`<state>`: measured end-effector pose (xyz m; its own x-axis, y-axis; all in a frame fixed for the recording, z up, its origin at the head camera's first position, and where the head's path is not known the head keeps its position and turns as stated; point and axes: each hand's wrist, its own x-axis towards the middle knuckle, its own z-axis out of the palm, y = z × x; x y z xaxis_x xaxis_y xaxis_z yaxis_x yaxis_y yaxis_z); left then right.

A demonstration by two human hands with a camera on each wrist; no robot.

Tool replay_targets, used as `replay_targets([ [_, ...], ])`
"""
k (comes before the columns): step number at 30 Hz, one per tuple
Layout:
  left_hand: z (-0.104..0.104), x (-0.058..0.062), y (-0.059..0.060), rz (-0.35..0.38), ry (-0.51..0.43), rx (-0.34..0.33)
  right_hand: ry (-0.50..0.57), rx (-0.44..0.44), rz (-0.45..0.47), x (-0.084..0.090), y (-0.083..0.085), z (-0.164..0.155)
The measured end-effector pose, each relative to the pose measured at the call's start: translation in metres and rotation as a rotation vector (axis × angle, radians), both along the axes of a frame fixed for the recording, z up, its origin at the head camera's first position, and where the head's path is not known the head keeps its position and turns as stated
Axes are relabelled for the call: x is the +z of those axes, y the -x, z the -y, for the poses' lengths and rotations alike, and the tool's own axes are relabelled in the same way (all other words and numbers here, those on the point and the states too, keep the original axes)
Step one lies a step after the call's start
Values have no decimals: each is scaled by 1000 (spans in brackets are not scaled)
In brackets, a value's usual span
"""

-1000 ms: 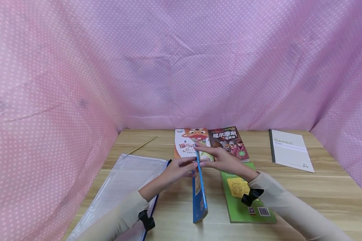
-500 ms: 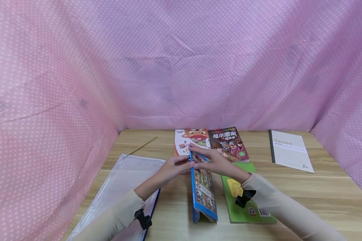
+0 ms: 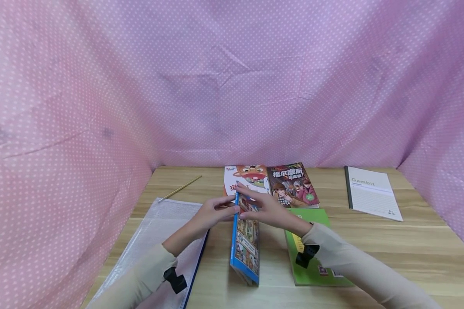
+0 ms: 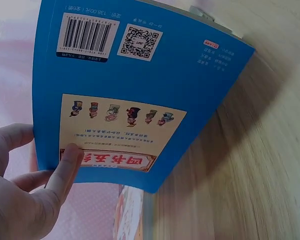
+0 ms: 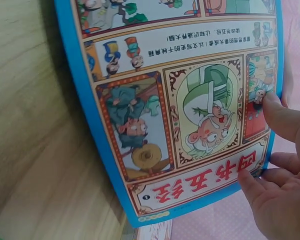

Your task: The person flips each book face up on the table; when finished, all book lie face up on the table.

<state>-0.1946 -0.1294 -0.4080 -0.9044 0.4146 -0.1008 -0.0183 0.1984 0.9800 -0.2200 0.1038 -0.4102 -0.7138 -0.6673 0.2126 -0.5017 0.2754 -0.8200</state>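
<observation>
I judge I'm steadying the book [image 3: 246,249], spine up between folder [image 3: 175,214] and green book [image 3: 311,274]. My left hand [image 3: 210,214] pinches its spine and back, my right hand [image 3: 272,211] its front and edge; next calls for even pressure.

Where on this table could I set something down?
Bare tabletop lies between the dark book and the notebook, and right of the green book, below the notebook. Another patch lies between the thin stick and the orange-white book. Crowded: the middle, where left hand and right hand hold the blue book.
</observation>
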Motion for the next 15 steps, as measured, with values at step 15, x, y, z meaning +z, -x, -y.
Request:
replay_targets([
  [15, 20, -5, -4, 3, 54, 56, -99, -53, -51, -16, -7, 23],
])
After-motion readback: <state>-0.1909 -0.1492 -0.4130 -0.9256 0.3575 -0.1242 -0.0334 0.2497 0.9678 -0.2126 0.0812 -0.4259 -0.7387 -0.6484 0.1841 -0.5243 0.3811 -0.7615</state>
